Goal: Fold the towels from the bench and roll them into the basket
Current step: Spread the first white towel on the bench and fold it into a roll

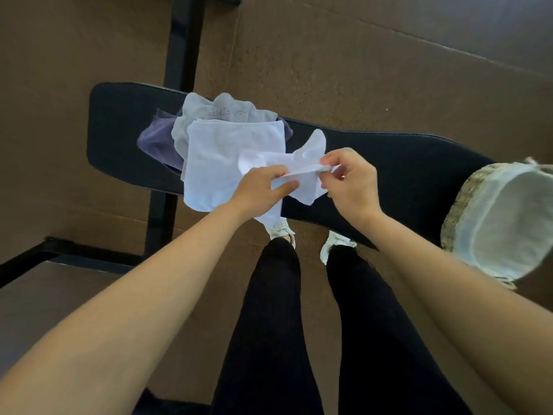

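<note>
my left hand (263,187) and right hand (350,181) both pinch one small white towel (309,151), holding it crumpled just above the bench (404,169). i judge folding has barely begun. beyond it a pile (227,145) of white, grey and purple towels lies unfolded. the lined basket (466,193) at the bench's right end shows no rolls, so nearly everything is left.

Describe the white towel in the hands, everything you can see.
The held towel is thin white cloth, crumpled and not yet folded. The left hand and the right hand both pinch it along one bunched edge. One flap stands up, another hangs down past the bench edge. It overlaps the towel pile in view.
</note>
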